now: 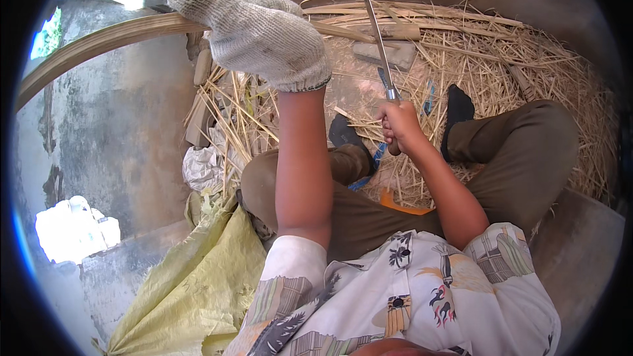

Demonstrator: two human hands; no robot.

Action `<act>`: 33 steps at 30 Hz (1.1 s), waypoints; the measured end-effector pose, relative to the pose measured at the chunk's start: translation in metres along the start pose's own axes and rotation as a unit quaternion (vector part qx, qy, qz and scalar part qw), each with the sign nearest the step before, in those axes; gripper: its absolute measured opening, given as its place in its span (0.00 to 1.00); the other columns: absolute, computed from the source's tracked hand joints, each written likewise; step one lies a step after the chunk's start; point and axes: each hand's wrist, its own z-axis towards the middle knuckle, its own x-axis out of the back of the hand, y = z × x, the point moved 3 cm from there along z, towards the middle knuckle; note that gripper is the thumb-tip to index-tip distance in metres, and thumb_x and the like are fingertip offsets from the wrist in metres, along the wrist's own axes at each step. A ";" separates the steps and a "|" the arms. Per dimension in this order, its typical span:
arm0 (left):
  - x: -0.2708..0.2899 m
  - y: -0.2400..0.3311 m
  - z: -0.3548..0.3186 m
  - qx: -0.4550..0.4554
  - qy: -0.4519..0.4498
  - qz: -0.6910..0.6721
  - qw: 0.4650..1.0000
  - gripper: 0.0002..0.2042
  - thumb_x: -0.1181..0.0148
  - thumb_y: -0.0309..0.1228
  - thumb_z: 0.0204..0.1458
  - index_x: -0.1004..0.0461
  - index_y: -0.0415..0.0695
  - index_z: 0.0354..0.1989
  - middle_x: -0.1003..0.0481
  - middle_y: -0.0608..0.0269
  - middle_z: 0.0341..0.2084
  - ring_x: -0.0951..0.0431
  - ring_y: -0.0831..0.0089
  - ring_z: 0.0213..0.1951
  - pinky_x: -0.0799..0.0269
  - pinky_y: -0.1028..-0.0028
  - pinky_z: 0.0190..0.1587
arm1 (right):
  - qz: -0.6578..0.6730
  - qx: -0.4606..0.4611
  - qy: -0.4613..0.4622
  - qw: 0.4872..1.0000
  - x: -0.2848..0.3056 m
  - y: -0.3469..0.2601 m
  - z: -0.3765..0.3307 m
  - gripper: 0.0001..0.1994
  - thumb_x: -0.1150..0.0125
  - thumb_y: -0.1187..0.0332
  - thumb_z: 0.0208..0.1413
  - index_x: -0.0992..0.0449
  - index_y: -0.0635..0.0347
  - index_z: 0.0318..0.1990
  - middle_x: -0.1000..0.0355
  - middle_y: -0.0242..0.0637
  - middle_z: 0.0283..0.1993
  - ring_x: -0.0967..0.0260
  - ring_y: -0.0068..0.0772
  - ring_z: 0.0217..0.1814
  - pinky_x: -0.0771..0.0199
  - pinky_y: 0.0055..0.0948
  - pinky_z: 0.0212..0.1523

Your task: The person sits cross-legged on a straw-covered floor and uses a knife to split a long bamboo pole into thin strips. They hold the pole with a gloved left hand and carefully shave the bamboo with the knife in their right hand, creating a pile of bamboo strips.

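- We've got our gloved left hand [260, 29] wrapped around the long bamboo strip [99, 39], which runs off to the left of that grip.
- Our bare right hand [397, 125] is clenched on the knife [380, 43] handle, blade pointing up and away.
- The risk, we reckon: the blade skids toward the glove, or the springy strip whips free.

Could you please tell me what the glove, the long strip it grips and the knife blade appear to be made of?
The glove on the left hand looks like knitted cotton, off-white and soiled; the knit ribbing shows at the cuff. The long strip seems to be split bamboo: pale tan, matte, lengthwise grain. The knife blade in the right hand looks like metal, probably steel: thin, grey, dully reflective.
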 end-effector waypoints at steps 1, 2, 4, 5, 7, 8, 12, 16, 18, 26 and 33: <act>0.003 -0.006 0.002 -0.009 -0.015 0.006 1.000 0.24 0.56 0.45 0.66 0.31 0.36 0.25 0.30 0.56 0.09 0.30 0.69 0.10 0.29 0.75 0.12 | 0.003 0.019 -0.008 1.000 -0.003 -0.015 -0.008 0.09 0.42 0.74 0.46 0.35 0.58 0.20 0.43 0.26 0.12 0.47 0.20 0.09 0.46 0.25 0.10; 0.005 -0.010 0.002 0.014 -0.026 -0.028 0.999 0.24 0.56 0.44 0.66 0.31 0.35 0.26 0.30 0.56 0.10 0.30 0.68 0.10 0.29 0.74 0.12 | 0.005 0.037 -0.015 0.999 -0.004 -0.023 -0.011 0.09 0.41 0.74 0.47 0.35 0.58 0.20 0.42 0.27 0.13 0.47 0.20 0.09 0.46 0.25 0.10; 0.015 -0.027 0.005 0.036 -0.047 -0.103 0.993 0.22 0.55 0.42 0.66 0.32 0.33 0.29 0.29 0.54 0.12 0.30 0.67 0.10 0.29 0.73 0.12 | -0.038 0.188 0.024 0.981 0.002 -0.024 0.001 0.10 0.41 0.74 0.48 0.35 0.58 0.19 0.40 0.28 0.14 0.45 0.20 0.09 0.45 0.25 0.11; 0.022 -0.041 0.010 0.034 -0.058 -0.144 0.987 0.21 0.55 0.41 0.66 0.32 0.33 0.31 0.29 0.54 0.13 0.29 0.66 0.11 0.29 0.73 0.12 | -0.043 0.240 0.038 0.969 0.002 -0.025 0.002 0.10 0.41 0.74 0.48 0.34 0.58 0.19 0.39 0.28 0.14 0.45 0.19 0.10 0.46 0.25 0.12; 0.026 -0.052 0.009 0.032 -0.065 -0.175 0.982 0.19 0.54 0.39 0.66 0.34 0.32 0.34 0.28 0.52 0.16 0.29 0.65 0.11 0.28 0.72 0.12 | -0.045 0.331 0.077 0.939 0.005 -0.008 0.009 0.10 0.42 0.72 0.49 0.33 0.59 0.19 0.39 0.27 0.13 0.43 0.19 0.11 0.46 0.25 0.13; 0.019 -0.044 0.006 0.031 -0.059 -0.167 0.984 0.18 0.54 0.38 0.66 0.34 0.32 0.35 0.28 0.52 0.17 0.29 0.65 0.12 0.28 0.72 0.12 | -0.102 0.242 0.082 0.962 0.008 0.004 0.017 0.10 0.41 0.71 0.48 0.33 0.59 0.19 0.39 0.28 0.13 0.43 0.20 0.11 0.46 0.25 0.13; 0.023 -0.051 0.009 0.048 -0.059 -0.114 0.991 0.16 0.52 0.37 0.65 0.35 0.31 0.37 0.28 0.52 0.17 0.29 0.66 0.12 0.27 0.72 0.12 | -0.239 0.155 0.123 0.951 0.022 0.032 0.038 0.11 0.41 0.69 0.46 0.33 0.59 0.17 0.39 0.30 0.13 0.43 0.24 0.10 0.45 0.28 0.12; -0.001 0.020 -0.006 -0.002 -0.035 0.068 0.997 0.15 0.50 0.36 0.65 0.34 0.32 0.37 0.27 0.53 0.17 0.28 0.68 0.12 0.28 0.74 0.11 | -0.120 0.010 0.077 0.990 0.018 0.013 0.017 0.13 0.40 0.66 0.46 0.32 0.60 0.16 0.36 0.31 0.14 0.40 0.26 0.14 0.40 0.32 0.19; -0.004 0.026 -0.002 -0.003 0.006 0.100 0.995 0.14 0.50 0.35 0.65 0.34 0.33 0.37 0.27 0.55 0.18 0.27 0.69 0.13 0.28 0.75 0.11 | -0.108 0.050 0.076 0.990 0.013 -0.006 0.006 0.15 0.38 0.65 0.47 0.32 0.61 0.15 0.35 0.31 0.15 0.38 0.27 0.17 0.38 0.34 0.23; 0.013 0.002 0.007 -0.082 0.024 0.112 0.990 0.10 0.47 0.33 0.64 0.31 0.37 0.40 0.24 0.65 0.21 0.24 0.77 0.16 0.23 0.79 0.17 | -0.206 0.175 0.079 0.960 0.009 0.038 0.026 0.10 0.39 0.70 0.47 0.30 0.59 0.18 0.36 0.29 0.14 0.41 0.19 0.14 0.42 0.26 0.17; 0.005 0.020 -0.001 0.038 0.019 0.207 0.977 0.16 0.37 0.31 0.55 0.33 0.35 0.46 0.24 0.68 0.23 0.21 0.78 0.22 0.22 0.80 0.21 | -0.211 0.157 0.055 0.963 0.008 0.018 0.012 0.11 0.39 0.70 0.47 0.30 0.64 0.18 0.34 0.29 0.16 0.37 0.20 0.18 0.39 0.27 0.21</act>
